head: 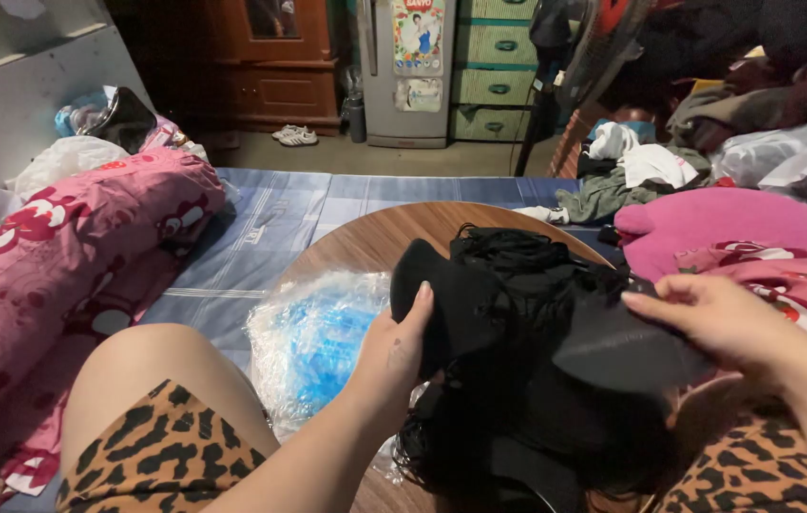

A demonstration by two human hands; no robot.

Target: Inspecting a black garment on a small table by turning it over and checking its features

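1. Gripping, head view: left hand (402, 344) closed on the left end of a black fabric piece (518, 323); right hand (717, 318) pinching its right end.
2. Spanning left to right between both hands, above the round wooden worktop (365, 237); clear plastic bag (313, 342) just left.

Two hands, left (399, 347) and right (717, 318), one black fabric heap (537, 361), one round wooden table (365, 242), one clear plastic bag (318, 342), two white shoes (295, 136).

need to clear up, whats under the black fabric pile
A round wooden table shows under the black fabric pile, with a clear plastic bag beside it. Anything beneath the pile's middle is covered.
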